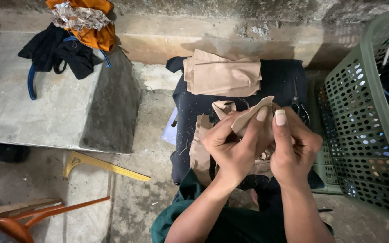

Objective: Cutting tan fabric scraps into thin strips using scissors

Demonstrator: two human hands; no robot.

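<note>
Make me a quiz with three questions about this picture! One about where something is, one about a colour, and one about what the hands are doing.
1. Where does the folded stack of tan cloth lie?
A. inside the green basket
B. on the dark fabric pad, beyond the hands
C. on the yellow ruler

2. What colour is the curved ruler on the floor?
A. yellow
B. blue
C. white

3. What are the two hands doing?
A. resting flat and empty
B. holding scissors
C. both pinching one small tan cloth piece

Answers:
1 B: the stack sits on the dark pad, past the hands.
2 A: it lies yellow on the grey concrete floor.
3 C: the left hand and right hand each have a grip on the tan cloth piece; the scissors lie untouched on the pad.
</note>
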